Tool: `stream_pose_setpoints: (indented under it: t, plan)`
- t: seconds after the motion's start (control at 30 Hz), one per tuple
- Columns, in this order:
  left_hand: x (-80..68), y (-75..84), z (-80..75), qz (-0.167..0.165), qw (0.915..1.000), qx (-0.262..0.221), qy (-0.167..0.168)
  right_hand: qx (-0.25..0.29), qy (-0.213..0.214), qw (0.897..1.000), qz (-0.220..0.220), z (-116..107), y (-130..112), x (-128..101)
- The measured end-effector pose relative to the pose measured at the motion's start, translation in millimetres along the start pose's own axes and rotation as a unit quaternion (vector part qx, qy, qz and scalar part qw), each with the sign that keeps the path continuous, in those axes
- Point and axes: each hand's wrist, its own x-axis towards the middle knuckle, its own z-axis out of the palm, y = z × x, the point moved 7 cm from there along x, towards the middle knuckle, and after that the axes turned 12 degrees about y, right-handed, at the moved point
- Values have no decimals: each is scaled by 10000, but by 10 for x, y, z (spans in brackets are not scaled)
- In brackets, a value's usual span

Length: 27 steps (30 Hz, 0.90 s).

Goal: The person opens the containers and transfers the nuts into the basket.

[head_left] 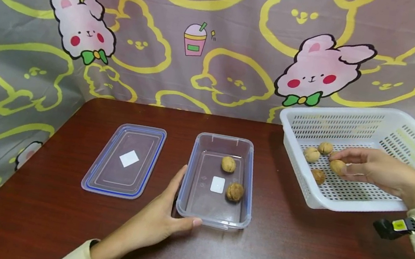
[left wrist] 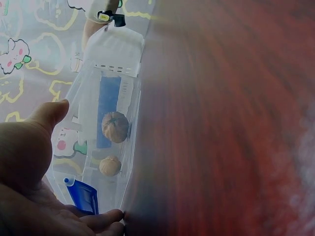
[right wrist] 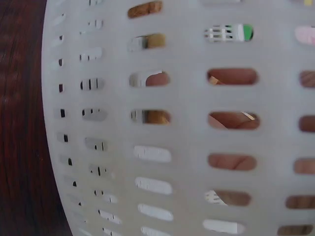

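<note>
In the head view, my right hand (head_left: 381,171) reaches into a white perforated basket (head_left: 324,203) and pinches a walnut (head_left: 338,167) between thumb and fingers. Three other walnuts lie beside it on the basket floor, one being a walnut (head_left: 325,148) toward the back. My left hand (head_left: 159,215) rests against the near left corner of a clear plastic container (head_left: 196,207), thumb along the near rim and fingers straight along the left side. Inside sit a lighter walnut (head_left: 228,164) and a darker walnut (head_left: 234,192). In the right wrist view, the basket wall (right wrist: 187,98) mostly hides the hand.
A clear lid (head_left: 136,181) with a blue seal lies flat left of the container, a white square label on it. All stand on a dark red-brown table (head_left: 273,254). A patterned curtain (head_left: 240,41) hangs behind the table and along its left.
</note>
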Motion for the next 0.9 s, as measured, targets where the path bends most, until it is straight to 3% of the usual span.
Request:
stream_pose_setpoints:
  t: [0.3, 0.53, 0.9]
  plan:
    - [4, -4, 6, 13, 10000, 62, 7, -520, -315, 9978, 279, 88, 48, 27]
    - [2, -11, 2, 20, 10000, 63, 4, -1012, -392, 9941, -13, 157, 7, 23]
    - [-3, -6, 6, 34, 10000, 32, 27, -1557, -189, 9875, -130, 164, -24, 0]
